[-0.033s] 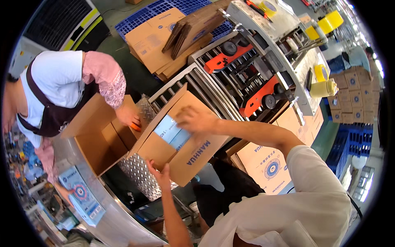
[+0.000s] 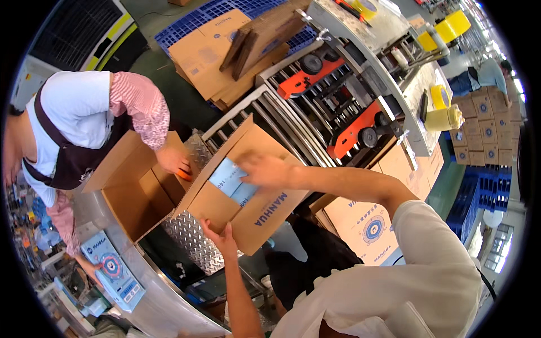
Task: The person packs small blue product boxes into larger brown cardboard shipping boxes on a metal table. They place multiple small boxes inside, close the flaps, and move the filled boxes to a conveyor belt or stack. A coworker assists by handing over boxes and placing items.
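Note:
An opened cardboard carton [image 2: 265,213] with blue lettering stands tilted in front of me, a light-blue printed box [image 2: 228,179] showing between its flaps. Over the far flap, my right hand [image 2: 265,172] is smeared by motion, its fingers unclear. My left hand [image 2: 224,241] touches the carton's near side with fingers spread apart. Left of it stands an empty open carton [image 2: 132,186]. A co-worker's hand [image 2: 173,160] reaches into that one with something orange. The co-worker's other hand [image 2: 92,269] lies on a blue box [image 2: 115,276] on the metal table.
A roller conveyor [image 2: 242,127] leads to a sealing machine with orange side guides [image 2: 358,127]. Flattened cartons [image 2: 211,50] lie on a blue pallet behind. More flat cartons [image 2: 372,234] stand to my right. A diamond-plate metal surface [image 2: 194,242] sits under the cartons.
My right hand has shifted very slightly over the flap. Otherwise the cartons, my left hand and the co-worker's hands stay nearly as they were.

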The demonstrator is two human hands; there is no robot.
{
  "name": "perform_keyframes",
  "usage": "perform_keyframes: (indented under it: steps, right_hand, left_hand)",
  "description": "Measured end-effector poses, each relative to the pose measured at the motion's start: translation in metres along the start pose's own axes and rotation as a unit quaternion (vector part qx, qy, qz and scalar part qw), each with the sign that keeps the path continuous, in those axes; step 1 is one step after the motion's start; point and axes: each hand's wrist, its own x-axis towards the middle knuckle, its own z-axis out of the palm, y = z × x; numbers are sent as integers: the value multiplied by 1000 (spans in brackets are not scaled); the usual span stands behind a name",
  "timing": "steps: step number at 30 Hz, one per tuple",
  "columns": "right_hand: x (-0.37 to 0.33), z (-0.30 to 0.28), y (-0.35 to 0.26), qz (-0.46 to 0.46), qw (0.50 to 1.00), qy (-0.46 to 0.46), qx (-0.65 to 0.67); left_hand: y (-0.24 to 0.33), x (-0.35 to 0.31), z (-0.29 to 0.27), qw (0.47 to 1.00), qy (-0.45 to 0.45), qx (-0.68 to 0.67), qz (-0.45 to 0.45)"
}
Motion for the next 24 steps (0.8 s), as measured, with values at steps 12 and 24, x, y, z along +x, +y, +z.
perform_keyframes:
  steps: [12,24]
  right_hand:
    - [-52,54,-19,-18,982,146,115]
    - [-90,30,82,-25,985,131,109]
  left_hand:
    - [5,2,3,980,61,-71,-175]
    - [-12,1,122,982,41,-45,-181]
